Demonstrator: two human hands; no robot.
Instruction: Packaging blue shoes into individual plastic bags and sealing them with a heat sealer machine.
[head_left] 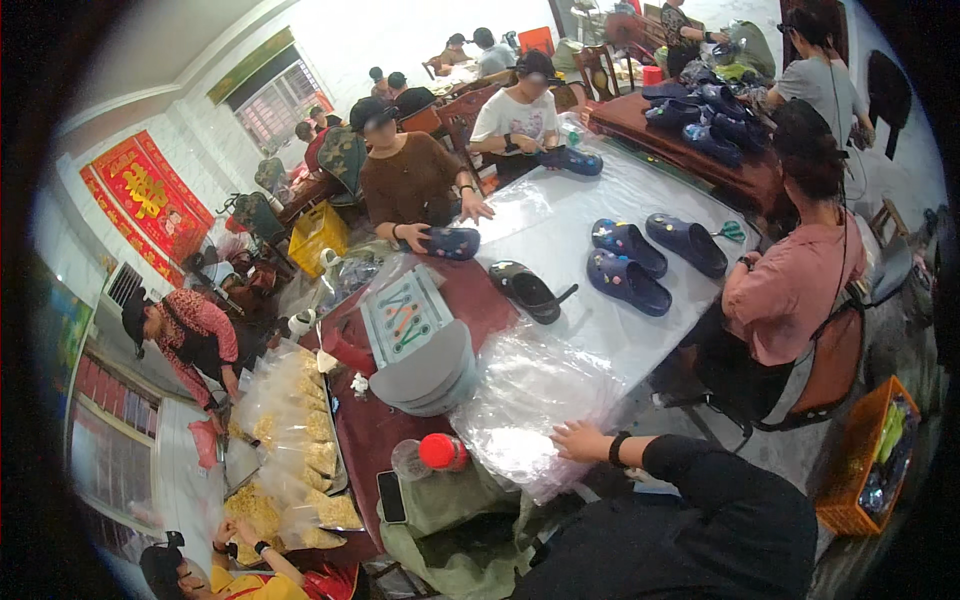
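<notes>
My right hand, with a black band at the wrist and a black sleeve, lies flat with fingers spread on a heap of clear plastic bags at the near end of the long table. It grips nothing. My left hand is out of view. Beside the bags are a stack of grey insoles and a clear bottle with a red cap. Farther along the table lie a black clog and three dark blue clogs.
Several other people sit around the table, some handling blue clogs. More clogs are piled on a dark wooden table. A phone lies near the edge. Bags of yellow pieces fill the left side. An orange crate stands at right.
</notes>
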